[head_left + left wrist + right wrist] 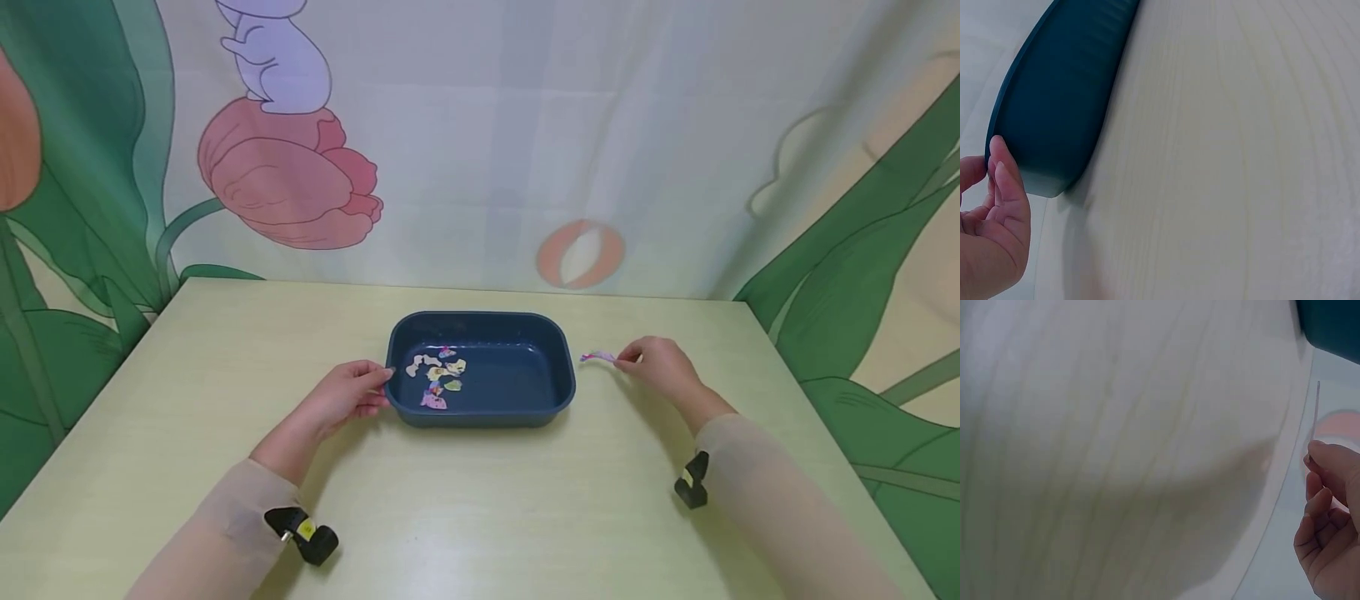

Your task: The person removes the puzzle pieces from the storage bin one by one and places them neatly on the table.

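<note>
A dark blue rectangular tray (pixel 480 421) stands on the table, with several small, flat, colourful cut-out pieces (pixel 437 374) lying in its left half. My left hand (pixel 348 392) pinches the tray's left rim between thumb and fingers; the left wrist view shows the same grip on the tray wall (pixel 1054 94). To the right of the tray, my right hand (pixel 658 367) pinches a thin pink-and-purple cut-out piece (pixel 597 357) by one end, its free end pointing toward the tray. The right wrist view shows that piece (pixel 1317 409) edge-on, as a thin line above the fingertips.
The pale wood-grain table (pixel 480 517) extends around the tray on all sides. Behind its far edge hangs a printed curtain (pixel 480 150) with flowers and leaves. A small black camera (pixel 303 533) is strapped to the left sleeve, another camera (pixel 692 481) to the right.
</note>
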Available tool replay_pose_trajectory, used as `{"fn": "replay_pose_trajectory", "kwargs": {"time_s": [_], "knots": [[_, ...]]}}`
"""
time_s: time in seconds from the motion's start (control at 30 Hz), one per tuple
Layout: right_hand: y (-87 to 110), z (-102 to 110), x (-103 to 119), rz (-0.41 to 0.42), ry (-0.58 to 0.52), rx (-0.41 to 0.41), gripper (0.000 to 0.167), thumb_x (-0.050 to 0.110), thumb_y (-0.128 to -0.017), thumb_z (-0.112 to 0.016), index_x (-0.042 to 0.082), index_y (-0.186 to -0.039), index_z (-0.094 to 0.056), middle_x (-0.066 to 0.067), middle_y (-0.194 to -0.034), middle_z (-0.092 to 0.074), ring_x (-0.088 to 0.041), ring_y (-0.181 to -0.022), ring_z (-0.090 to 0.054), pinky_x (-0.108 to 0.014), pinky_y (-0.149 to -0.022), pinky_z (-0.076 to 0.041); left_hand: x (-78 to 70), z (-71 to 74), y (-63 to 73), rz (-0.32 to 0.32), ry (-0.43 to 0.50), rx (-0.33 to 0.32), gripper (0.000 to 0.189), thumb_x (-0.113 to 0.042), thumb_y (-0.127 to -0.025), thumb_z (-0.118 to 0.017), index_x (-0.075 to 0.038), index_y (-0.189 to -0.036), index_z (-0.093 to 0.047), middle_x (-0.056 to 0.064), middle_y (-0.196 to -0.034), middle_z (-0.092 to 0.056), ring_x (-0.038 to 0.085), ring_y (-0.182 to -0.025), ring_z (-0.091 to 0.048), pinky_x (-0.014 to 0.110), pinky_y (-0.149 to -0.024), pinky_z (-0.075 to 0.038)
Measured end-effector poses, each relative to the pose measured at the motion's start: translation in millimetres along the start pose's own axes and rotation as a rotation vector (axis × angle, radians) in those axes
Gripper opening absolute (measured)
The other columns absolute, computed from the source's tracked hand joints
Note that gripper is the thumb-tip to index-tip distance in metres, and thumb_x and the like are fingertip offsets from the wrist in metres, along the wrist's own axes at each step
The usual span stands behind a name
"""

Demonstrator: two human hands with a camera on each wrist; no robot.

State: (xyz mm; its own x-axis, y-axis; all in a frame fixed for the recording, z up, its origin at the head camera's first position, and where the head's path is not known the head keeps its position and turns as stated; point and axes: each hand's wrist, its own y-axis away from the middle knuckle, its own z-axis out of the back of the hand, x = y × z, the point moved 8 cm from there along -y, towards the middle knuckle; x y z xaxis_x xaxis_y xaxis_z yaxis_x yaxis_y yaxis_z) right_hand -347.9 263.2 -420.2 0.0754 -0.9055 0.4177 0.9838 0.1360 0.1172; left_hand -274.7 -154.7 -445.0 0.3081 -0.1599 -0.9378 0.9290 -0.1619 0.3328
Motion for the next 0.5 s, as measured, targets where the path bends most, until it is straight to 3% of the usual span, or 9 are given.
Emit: {"fn": "replay_pose_trajectory", "kwargs": {"time_s": [0.5], "knots": [[-15.5, -9.8, -3.9, 0.090, 0.130, 0.050, 0.013, 0.016, -0.086, -0.068, 0.003, -0.088, -0.070, -0.007, -0.084, -0.064, -0.022, -0.075, -0.052, -0.039, -0.072, -0.045, 1.5, 1.4, -1.3, 0.000, -0.008, -0.016, 0.032, -0.019, -0.097, -0.051, 0.010, -0.110, -0.048, 0.004, -0.075, -0.056, 0.016, -0.068, -0.061, 0.021, -0.059, -0.049]]}}
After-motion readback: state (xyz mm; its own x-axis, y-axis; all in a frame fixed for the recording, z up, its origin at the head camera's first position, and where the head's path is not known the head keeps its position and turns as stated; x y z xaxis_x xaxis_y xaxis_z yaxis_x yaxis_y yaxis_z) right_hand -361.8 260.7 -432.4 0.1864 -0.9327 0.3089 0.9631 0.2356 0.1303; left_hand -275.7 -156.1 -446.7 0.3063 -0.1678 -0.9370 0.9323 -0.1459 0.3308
